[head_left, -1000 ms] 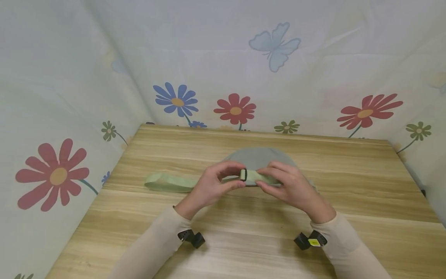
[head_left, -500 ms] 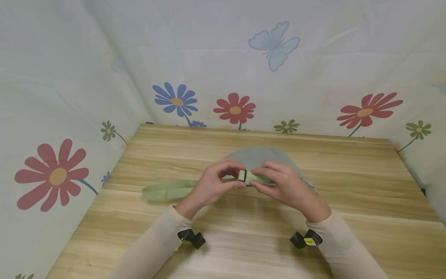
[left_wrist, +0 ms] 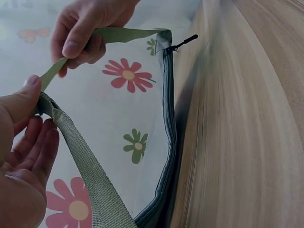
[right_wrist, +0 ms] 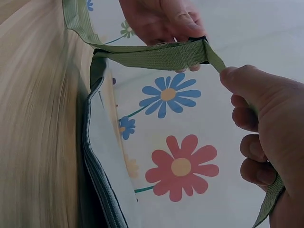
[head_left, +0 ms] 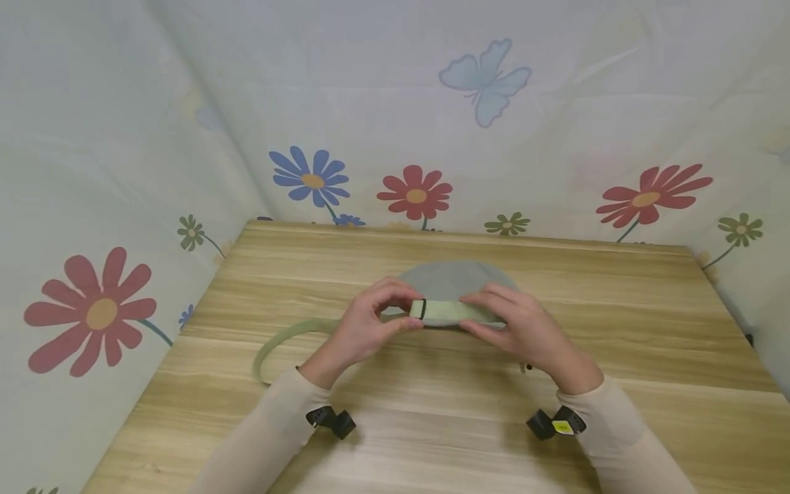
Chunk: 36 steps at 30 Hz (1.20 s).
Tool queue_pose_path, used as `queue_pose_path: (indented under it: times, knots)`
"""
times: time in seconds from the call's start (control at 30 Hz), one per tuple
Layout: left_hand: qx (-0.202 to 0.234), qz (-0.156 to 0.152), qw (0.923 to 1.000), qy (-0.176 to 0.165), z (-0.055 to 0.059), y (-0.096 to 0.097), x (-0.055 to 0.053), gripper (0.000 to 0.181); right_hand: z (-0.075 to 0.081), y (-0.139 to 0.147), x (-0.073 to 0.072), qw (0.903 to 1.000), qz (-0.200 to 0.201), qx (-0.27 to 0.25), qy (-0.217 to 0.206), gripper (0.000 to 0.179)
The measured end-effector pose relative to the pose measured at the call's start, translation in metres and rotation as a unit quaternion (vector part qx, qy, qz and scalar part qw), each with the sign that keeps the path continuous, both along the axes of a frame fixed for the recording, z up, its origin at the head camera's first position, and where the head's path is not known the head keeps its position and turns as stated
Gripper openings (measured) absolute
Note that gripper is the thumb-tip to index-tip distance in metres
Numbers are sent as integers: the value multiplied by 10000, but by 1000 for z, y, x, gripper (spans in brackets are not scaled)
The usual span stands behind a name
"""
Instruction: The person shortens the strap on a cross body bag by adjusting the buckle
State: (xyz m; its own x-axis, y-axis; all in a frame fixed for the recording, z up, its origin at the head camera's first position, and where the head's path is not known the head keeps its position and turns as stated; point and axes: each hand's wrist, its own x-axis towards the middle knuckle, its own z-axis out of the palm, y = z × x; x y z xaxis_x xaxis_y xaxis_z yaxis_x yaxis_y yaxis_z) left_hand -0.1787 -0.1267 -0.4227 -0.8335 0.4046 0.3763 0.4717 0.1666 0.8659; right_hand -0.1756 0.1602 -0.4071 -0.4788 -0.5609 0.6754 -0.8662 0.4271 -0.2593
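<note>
Clearly, two hands point(head_left: 358, 325) point(head_left: 533, 332) hold one strap point(head_left: 446, 313).

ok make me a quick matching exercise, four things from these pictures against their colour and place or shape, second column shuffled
Things
1. strap
2. buckle
3. bag
4. butterfly

Descriptions
A. pale blue, on the backdrop
B. grey, on the table
C. green, curving in a loop
D. black, by the left grip

Right pairs: 1-C, 2-D, 3-B, 4-A
</note>
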Motion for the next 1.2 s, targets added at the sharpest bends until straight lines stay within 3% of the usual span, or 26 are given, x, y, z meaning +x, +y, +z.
queue_pose_path:
  times: [0.3, 0.57, 0.83, 1.1, 1.2]
  knots:
    - [8, -109, 9999, -94, 2, 0, 1, 39, -2, -8, -2, 9996, 246, -116, 107, 41]
    - [-146, -67, 9999, -20, 6, -3, 1, 35, -1, -11, -2, 9992, 244, -269, -184, 45]
    - [-88, -194, 9998, 0, 3, -1, 2, 35, -2, -18, -4, 9976, 474, -438, -259, 35]
    - [-49, -255, 9997, -23, 0, 1, 1, 36, -3, -20, -4, 9973, 416, -428, -426, 21]
    - [-36, -275, 9996, 18, 1, 2, 1, 36, -1, -21, -3, 9977, 363, -319, -469, 25]
